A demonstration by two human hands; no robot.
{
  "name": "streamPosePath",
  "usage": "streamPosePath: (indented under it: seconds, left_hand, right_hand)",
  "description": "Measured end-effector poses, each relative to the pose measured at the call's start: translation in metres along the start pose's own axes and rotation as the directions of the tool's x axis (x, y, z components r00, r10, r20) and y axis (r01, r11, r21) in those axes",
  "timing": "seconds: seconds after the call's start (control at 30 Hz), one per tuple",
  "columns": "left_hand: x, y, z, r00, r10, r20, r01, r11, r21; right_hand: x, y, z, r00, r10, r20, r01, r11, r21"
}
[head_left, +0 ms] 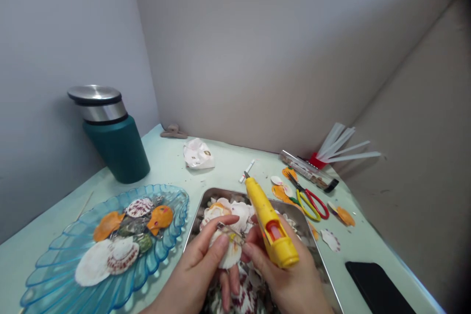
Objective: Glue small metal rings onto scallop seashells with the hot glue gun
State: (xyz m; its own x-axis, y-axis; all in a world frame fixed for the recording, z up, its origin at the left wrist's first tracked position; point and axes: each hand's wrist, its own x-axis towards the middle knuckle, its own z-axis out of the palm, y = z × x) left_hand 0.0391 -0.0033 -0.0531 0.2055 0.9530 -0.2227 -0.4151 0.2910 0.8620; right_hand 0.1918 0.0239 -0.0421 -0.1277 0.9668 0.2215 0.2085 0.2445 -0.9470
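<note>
My left hand (200,267) is closed round a pale scallop shell (231,254) and pinches a thin metal clip (230,232) against its top. My right hand (290,282) grips a yellow glue gun (268,221) whose nozzle points up and away, and its fingertips touch the same shell and clip. Both hands hover over a steel tray (316,250) filled with several white and patterned shells.
A blue glass dish (51,265) with several shells lies at the left. A teal flask (112,132) stands behind it. Scissors (311,201), loose shells, glue sticks (342,147) and a clear case lie at the right. A black phone (375,287) is at the front right.
</note>
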Motion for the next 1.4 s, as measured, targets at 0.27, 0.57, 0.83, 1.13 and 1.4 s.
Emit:
streamPosePath:
  seconds: [0.27, 0.57, 0.83, 1.13, 1.4]
  left_hand:
    - [0.003, 0.004, 0.001, 0.998, -0.055, -0.041, 0.052, 0.996, -0.078]
    - [0.001, 0.002, 0.002, 0.998, -0.046, -0.036, 0.041, 0.992, -0.12]
    - [0.002, -0.002, 0.001, 0.999, -0.029, -0.036, 0.028, 1.0, -0.008]
    - [0.001, 0.008, -0.001, 0.989, 0.087, -0.117, -0.079, 0.994, 0.07]
    - [0.002, 0.024, -0.012, 0.964, 0.215, -0.159, -0.161, 0.942, 0.295]
  right_hand:
    - [-0.005, -0.004, 0.0, 0.956, -0.29, 0.046, 0.294, 0.944, -0.151]
    - [-0.002, 0.0, -0.006, 0.93, -0.353, 0.101, 0.366, 0.907, -0.206]
    - [-0.002, -0.013, 0.0, 0.99, -0.138, 0.015, 0.138, 0.986, -0.089]
    - [0.0, -0.024, -0.013, 0.997, -0.061, 0.041, 0.066, 0.991, -0.119]
    - [0.004, -0.03, -0.032, 0.977, 0.043, 0.208, -0.01, 0.987, -0.16]
